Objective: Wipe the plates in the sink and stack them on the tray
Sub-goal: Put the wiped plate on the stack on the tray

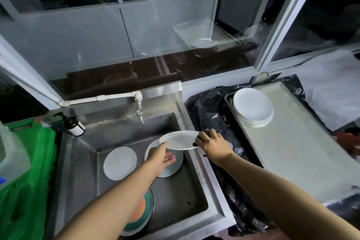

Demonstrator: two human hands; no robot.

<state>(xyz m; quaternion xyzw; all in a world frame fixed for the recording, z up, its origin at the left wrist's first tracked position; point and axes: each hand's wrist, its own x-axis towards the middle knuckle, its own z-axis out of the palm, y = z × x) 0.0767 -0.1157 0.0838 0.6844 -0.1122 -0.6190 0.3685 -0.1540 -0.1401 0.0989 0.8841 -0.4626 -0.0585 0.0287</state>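
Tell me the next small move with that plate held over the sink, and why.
Probably carry the held plate right and set it on the plate stack on the tray. The left hand and right hand hold it level above the sink, the right also gripping a dark cloth, so wiping looks about finished.

You're standing in the dishwashing corner of a commercial kitchen.

In front of you sits a deep steel sink (136,163) with a bare tap (139,112) fed by an exposed white pipe (97,98), the plain plumbing of a working scullery. A brown pump bottle (73,125) stands on the sink's back left corner. To your right, a large metal tray (303,148) holds a stack of identical white plates (253,107), resting on black plastic sheeting (206,109). Aluminium-framed glass partitions (124,15) wall the station off from a dim room beyond, and a bin lined with a green bag (27,171) stands at your left.
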